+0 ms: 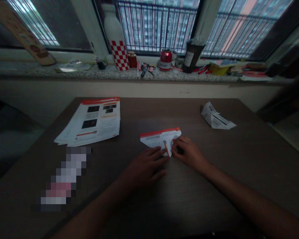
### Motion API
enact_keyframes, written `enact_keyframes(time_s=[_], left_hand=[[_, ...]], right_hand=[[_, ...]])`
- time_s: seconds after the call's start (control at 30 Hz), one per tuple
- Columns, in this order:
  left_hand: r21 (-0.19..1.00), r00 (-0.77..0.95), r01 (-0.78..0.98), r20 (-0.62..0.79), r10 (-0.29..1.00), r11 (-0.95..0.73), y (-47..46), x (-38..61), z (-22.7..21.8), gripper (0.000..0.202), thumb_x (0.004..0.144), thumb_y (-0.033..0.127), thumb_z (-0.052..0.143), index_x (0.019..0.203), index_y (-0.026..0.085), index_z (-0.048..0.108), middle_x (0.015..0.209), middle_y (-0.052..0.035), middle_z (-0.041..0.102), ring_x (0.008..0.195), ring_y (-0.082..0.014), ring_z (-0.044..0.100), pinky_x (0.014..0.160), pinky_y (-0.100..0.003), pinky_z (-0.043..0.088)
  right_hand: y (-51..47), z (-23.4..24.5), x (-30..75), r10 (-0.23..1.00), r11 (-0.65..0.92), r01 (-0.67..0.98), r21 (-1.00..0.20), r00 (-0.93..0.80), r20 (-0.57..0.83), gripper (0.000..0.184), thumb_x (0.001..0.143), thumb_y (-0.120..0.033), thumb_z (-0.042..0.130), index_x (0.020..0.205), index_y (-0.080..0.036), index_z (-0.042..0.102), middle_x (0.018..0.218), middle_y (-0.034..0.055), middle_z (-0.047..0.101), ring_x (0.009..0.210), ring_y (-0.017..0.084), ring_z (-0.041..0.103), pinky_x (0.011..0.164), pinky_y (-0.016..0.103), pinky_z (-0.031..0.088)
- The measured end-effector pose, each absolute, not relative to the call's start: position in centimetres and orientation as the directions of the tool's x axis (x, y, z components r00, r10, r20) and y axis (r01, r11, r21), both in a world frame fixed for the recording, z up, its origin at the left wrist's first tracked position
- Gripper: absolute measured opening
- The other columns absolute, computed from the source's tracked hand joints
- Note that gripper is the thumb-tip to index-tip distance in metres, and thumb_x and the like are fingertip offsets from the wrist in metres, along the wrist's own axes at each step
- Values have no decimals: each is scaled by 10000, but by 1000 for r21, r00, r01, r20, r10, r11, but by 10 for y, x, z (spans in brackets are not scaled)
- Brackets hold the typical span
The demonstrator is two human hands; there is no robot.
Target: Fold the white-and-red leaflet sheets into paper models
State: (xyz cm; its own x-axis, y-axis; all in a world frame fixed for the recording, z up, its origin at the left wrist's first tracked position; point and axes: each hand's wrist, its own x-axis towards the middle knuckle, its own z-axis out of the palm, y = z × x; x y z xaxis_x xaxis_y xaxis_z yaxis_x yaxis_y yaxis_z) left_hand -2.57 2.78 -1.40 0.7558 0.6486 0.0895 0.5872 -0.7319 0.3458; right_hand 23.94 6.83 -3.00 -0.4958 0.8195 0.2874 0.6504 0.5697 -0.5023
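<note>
A partly folded sheet of printed paper (154, 136) with an orange-red band along its far edge lies on the brown table (189, 205). My left hand (150, 164) rests over its near edge, palm down, with the fingers stretched out and apart. At the paper's right side, my right hand (186, 151) has thumb and fingers pinched on the edge. The paper's near part is partly covered by the left fingers. Farther back on the right stands a folded paper piece (216, 118), touched by neither hand.
A stack of printed sheets (99, 122) lies at the back left, with a pixelated object (64, 179) nearer me. Along the stone windowsill (89, 73) stand a checkered bottle (117, 43), a red can (165, 60), a dark cup (193, 55) and assorted small things.
</note>
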Motion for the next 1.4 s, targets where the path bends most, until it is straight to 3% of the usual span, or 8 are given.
enact_keyframes(time_s=[0.43, 0.83, 0.97, 1.13, 1.3, 1.4], left_hand=[[390, 743, 598, 56, 667, -700, 29, -26, -7, 453, 1090, 495, 489, 1498, 316, 571, 1649, -31, 462, 1519, -307, 418, 1191, -531, 424], [355, 752, 589, 89, 653, -726, 29, -26, -18, 471, 1096, 481, 484, 1549, 352, 508, 1655, -23, 453, 1527, -310, 394, 1205, -516, 388], [328, 757, 586, 104, 645, -741, 29, -26, -21, 477, 1093, 494, 483, 1546, 345, 510, 1661, -36, 442, 1523, -317, 395, 1199, -530, 389], [320, 758, 581, 123, 641, -749, 29, -26, -23, 478, 1087, 478, 508, 1546, 344, 506, 1658, -31, 447, 1513, -321, 408, 1190, -529, 400], [309, 752, 581, 148, 642, -753, 30, -26, -21, 447, 1093, 466, 493, 1505, 300, 545, 1598, -51, 522, 1486, -310, 446, 1198, -513, 395], [275, 714, 633, 153, 683, -724, 32, -27, -17, 456, 1099, 464, 473, 1510, 278, 539, 1540, -56, 578, 1475, -304, 463, 1250, -526, 321]], right_hand=[[130, -34, 272, 908, 398, 784, -476, -261, 328, 130, 922, -269, 629, 820, -204, 677, 891, 77, 685, 800, 234, 648, 755, 364, 517], [132, -40, 281, 905, 391, 783, -483, -231, 358, 183, 956, -322, 611, 866, -187, 696, 873, 87, 679, 761, 232, 639, 701, 362, 518], [121, -34, 280, 883, 447, 752, -484, -284, 373, 185, 992, -333, 609, 1020, -191, 724, 1014, 114, 719, 907, 261, 686, 819, 414, 565], [102, -32, 277, 750, 658, 657, -367, -535, 389, 331, 1039, -331, 585, 1337, -226, 683, 1377, 152, 667, 1269, 316, 633, 1077, 544, 515], [90, -34, 278, 708, 705, 653, -275, -628, 323, 350, 1056, -342, 571, 1365, -223, 684, 1522, 154, 585, 1415, 339, 546, 1142, 582, 479], [83, -30, 277, 706, 707, 657, -261, -634, 317, 341, 1057, -338, 572, 1357, -226, 689, 1551, 148, 560, 1436, 339, 526, 1153, 589, 472]])
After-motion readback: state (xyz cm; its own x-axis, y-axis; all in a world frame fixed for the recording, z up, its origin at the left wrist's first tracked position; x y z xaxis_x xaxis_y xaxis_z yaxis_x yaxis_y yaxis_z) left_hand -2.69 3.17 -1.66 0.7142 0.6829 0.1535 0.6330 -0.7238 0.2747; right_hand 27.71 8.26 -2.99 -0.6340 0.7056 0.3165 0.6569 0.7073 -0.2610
